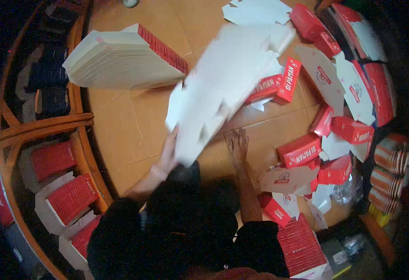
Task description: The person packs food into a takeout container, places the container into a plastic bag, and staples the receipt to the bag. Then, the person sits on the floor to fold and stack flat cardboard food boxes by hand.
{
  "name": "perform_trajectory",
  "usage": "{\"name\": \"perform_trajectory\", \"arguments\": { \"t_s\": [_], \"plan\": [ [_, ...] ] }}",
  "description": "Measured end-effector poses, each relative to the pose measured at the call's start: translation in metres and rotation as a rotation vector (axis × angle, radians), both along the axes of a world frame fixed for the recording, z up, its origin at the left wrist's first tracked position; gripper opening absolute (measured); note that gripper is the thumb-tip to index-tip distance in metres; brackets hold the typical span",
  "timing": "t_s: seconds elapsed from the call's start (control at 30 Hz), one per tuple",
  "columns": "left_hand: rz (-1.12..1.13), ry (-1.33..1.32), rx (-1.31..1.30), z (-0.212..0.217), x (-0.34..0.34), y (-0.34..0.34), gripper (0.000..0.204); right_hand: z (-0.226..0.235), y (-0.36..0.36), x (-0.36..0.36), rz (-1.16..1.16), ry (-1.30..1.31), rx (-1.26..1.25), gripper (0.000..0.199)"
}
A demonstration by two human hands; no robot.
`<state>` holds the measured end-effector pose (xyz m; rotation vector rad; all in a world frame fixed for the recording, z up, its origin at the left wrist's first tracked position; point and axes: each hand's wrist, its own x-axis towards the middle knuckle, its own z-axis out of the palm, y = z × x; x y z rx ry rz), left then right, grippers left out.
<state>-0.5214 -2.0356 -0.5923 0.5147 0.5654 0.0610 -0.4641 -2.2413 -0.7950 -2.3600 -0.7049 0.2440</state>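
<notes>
My left hand grips the near edge of a large white carton sheet. The sheet has notched edges and is blurred by motion, slanting up and to the right over the tiles. My right hand lies on the tiled floor with its fingers spread, holding nothing. Beyond the sheet's right edge lie red folded boxes, partly covered by it. A tall stack of nested cartons, white with red edges, stands to the far left of the sheet.
Loose red boxes and carton flaps are strewn on the right. A red carton stack stands at lower right, beside my right arm. On the left, a wooden rack holds several stacks of red cartons. Another white sheet lies at the far side.
</notes>
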Motion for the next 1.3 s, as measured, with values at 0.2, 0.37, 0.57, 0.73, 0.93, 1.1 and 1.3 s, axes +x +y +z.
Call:
{"name": "perform_trajectory", "arguments": {
  "t_s": [0.2, 0.37, 0.57, 0.73, 0.93, 1.1, 1.3],
  "plan": [
    [0.228, -0.11, 0.013, -0.117, 0.226, 0.0, 0.046, 0.015, -0.001, -0.004, -0.096, 0.13, 0.14, 0.035],
    [0.248, 0.121, 0.273, -0.186, 0.249, 0.005, 0.036, 0.012, -0.002, -0.018, -0.147, 0.098, 0.028, 0.033],
    [-0.062, 0.342, 1.926, -0.183, 0.052, 0.091, 0.03, 0.069, 0.034, 0.022, -0.509, 0.465, 0.65, 0.038],
    [-0.127, 0.834, 2.236, -0.196, -0.057, 0.143, 0.048, 0.207, 0.09, 0.081, -0.43, 0.599, 1.846, 0.047],
    [-0.13, 0.982, 2.163, -0.202, -0.059, 0.143, 0.052, 0.339, 0.159, 0.122, -0.341, -0.01, 2.344, 0.056],
    [-0.164, 0.915, 2.257, -0.201, -0.061, 0.149, 0.052, 0.364, 0.146, 0.112, 0.34, 0.05, 2.364, 0.054],
    [-0.045, 0.981, 2.357, -0.205, -0.067, 0.147, 0.053, 0.416, 0.131, 0.045, 0.53, 0.084, 1.999, 0.045]
  ]
}}
